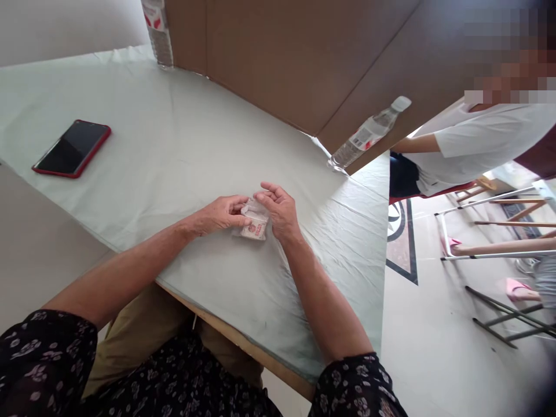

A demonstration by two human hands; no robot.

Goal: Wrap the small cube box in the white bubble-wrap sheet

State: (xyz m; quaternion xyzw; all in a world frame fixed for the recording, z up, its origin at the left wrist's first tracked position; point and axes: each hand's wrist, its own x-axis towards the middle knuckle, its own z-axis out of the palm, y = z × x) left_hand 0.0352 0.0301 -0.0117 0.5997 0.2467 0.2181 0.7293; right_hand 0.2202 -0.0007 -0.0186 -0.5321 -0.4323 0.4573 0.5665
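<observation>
A small clear plastic packet (254, 227) with red print on a pale face is held low over the cloth-covered table, its loose see-through top crumpled upward. My left hand (223, 213) pinches its left side, thumb across the front and fingers behind. On the other side, my right hand (281, 213) has its thumb and curled fingers at the packet's upper right edge, seemingly gripping the loose plastic. The exact contact of the right fingertips is hard to make out. What lies inside the packet is only partly visible.
A phone in a red case (72, 149) lies on the pale green tablecloth (143, 139) at left. A brown cardboard panel (278, 63) stands across the far side, with water bottles (367, 136) (158, 35) against it. A person in a white shirt (490, 139) sits at right, near folding stools (499, 318).
</observation>
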